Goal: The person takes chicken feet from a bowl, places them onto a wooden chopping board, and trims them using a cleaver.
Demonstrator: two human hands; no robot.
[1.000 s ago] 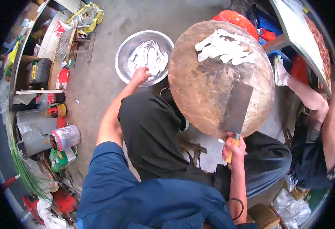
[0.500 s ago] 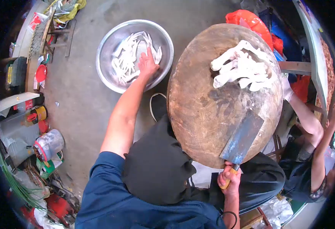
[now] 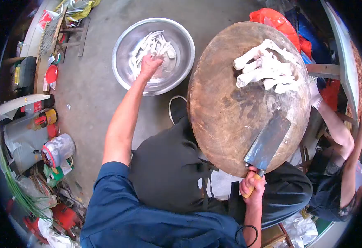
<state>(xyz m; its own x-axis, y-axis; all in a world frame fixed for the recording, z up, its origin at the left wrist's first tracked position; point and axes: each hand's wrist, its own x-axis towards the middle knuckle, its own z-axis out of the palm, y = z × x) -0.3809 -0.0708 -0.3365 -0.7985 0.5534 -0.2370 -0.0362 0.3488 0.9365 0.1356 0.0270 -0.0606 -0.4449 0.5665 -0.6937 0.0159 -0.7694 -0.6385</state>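
Note:
My left hand (image 3: 151, 66) reaches into a round metal basin (image 3: 185, 56) on the floor, its fingers on the near side of a heap of pale chicken feet (image 3: 154, 43). Its fingertips are partly hidden, so what they grip is unclear. My right hand (image 3: 252, 184) is wrapped round the wooden handle of a cleaver (image 3: 268, 139), whose blade lies flat on the near edge of a round wooden chopping block (image 3: 218, 120). More pale chicken feet (image 3: 265, 68) are piled on the far right of the block.
Another person's arm (image 3: 335, 124) and dark clothing show at the right, beside the block. A red plastic bag (image 3: 274, 22) sits behind the block. Along the left are a wooden stool (image 3: 71, 43), a clear plastic jar (image 3: 61, 149) and green stalks (image 3: 22, 196).
My left hand has moved from the basin's right side toward the middle, and the feet there are bunched together more. My right hand still holds the cleaver. The whole view has shifted slightly.

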